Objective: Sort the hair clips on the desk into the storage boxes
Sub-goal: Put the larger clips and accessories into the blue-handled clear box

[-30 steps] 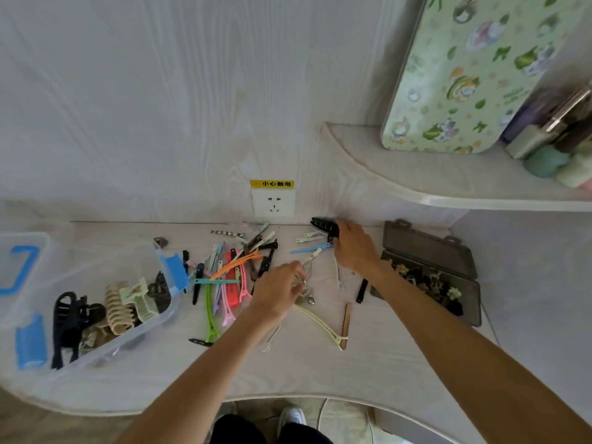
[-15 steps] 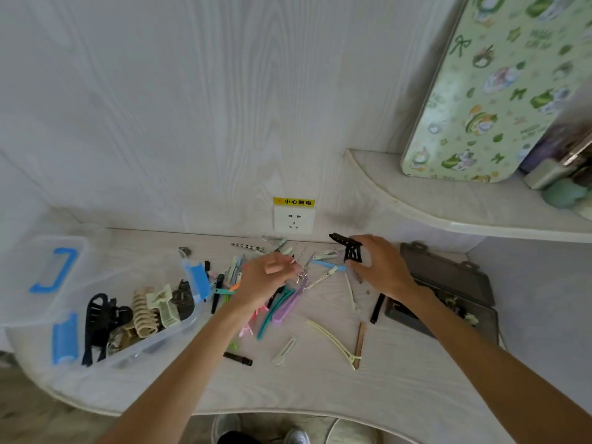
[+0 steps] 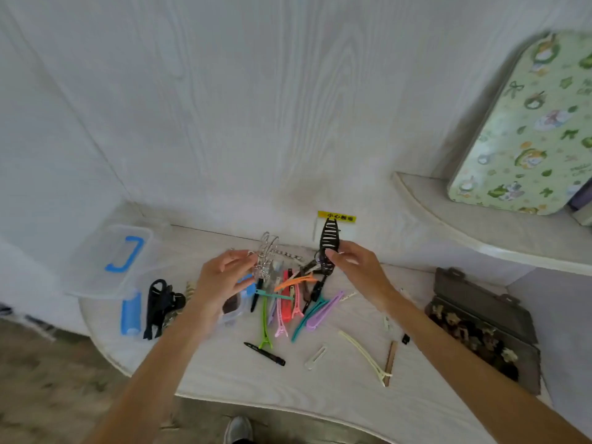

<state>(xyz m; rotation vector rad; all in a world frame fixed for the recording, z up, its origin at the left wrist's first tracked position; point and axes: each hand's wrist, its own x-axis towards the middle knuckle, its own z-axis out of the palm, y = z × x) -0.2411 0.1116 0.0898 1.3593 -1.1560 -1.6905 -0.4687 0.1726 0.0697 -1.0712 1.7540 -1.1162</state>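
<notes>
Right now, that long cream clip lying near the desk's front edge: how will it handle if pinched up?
The long cream clip looks thin and slim, so probably light and a bit springy. It lies flat on the desk, so it likely slides rather than rolls. Its narrow prongs may flex if gripped at one end.

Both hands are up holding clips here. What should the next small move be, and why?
Probably carry the black banana clip in the right hand leftward to the clear storage box, which already holds large black clips. The left hand pinches a clear clip, and the dark case holds only small ones.
</notes>
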